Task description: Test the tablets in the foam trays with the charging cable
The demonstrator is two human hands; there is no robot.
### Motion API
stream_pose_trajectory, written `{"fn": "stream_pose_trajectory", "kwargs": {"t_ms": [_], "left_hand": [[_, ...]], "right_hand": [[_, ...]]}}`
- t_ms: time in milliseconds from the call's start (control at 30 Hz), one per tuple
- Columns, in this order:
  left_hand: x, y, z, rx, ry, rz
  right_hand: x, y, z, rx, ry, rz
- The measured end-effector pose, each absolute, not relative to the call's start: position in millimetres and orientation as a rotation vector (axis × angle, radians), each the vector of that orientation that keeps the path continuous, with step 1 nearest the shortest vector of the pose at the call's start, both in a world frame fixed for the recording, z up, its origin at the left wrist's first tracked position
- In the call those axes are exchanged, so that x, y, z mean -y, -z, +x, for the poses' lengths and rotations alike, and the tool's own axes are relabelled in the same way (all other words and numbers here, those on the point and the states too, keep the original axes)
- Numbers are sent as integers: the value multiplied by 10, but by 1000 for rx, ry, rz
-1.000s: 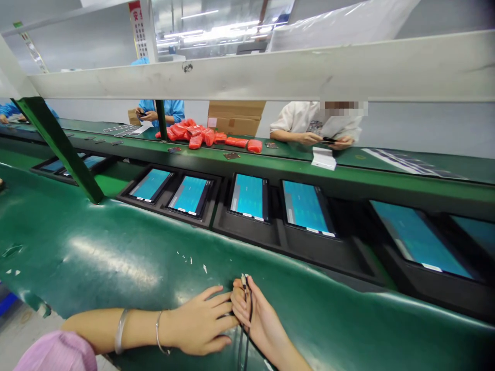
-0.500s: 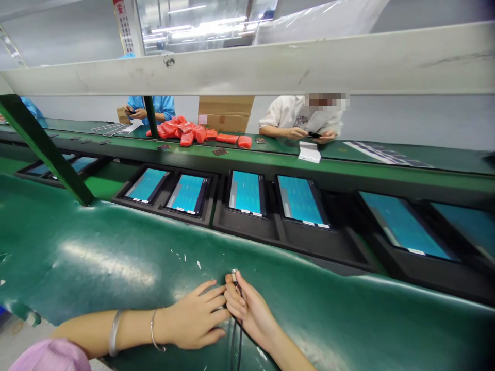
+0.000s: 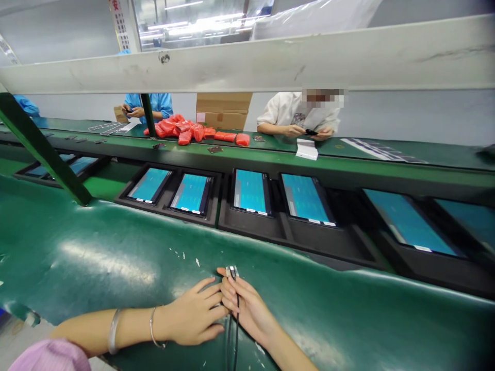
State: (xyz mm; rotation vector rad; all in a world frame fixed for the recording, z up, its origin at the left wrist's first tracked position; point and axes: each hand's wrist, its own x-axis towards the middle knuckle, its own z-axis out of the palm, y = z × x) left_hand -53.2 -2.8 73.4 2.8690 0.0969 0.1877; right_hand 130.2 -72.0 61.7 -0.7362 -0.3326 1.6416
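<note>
My right hand [image 3: 247, 306] pinches a black cable [image 3: 236, 342] near its metal plug ends [image 3: 232, 272], which stick up past the fingertips. Two strands of the cable hang down from the hand towards the bottom edge. With fingers spread and palm down, my left hand [image 3: 199, 314] rests over the green work surface [image 3: 127, 252]; its fingertips meet the fingers of my right hand. Nothing shows in the left hand, and two silver bangles circle that forearm.
Beyond the surface's edge, black trays [image 3: 251, 226] carry tablets [image 3: 250, 191] with lit blue screens. A slanted green post [image 3: 46, 149] stands at left. Across the line are red packages [image 3: 174, 126], a cardboard box [image 3: 222, 111] and co-workers, one in a white top [image 3: 284, 113].
The plug ends have turned in my right fingers, and more of them shows. The trays with tablets have shifted slightly right. My left hand has hardly moved.
</note>
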Motion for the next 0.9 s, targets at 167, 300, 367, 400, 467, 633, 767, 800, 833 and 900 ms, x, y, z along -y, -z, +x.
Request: {"fn": "stream_pose_trajectory", "kwargs": {"t_ms": [167,300,367,400,467,633,767,800,833,900], "left_hand": [[27,-746,-523,-94,-194,2873],[33,-760,-515,-92,-184,2851],[40,-764,-504,-95,-174,2838],[44,-763,-497,-97,-172,2832],[50,-757,-486,-97,-169,2828],[45,-743,-490,-98,-181,2844],[41,-741,-499,-101,-192,2843],[40,-741,-500,-101,-192,2844],[40,-741,-500,-99,-188,2845],[38,-741,-501,-94,-186,2844]], "right_hand": [[718,-572,1340,335,-1685,-742],[722,-596,1356,350,-1734,-777],[731,-623,1362,347,-1733,-791],[735,-633,1366,344,-1730,-794],[741,-643,1370,338,-1729,-789],[734,-627,1361,330,-1730,-775],[726,-628,1352,327,-1731,-772],[725,-629,1351,328,-1732,-774],[725,-630,1351,328,-1734,-777],[724,-629,1348,333,-1735,-779]]}}
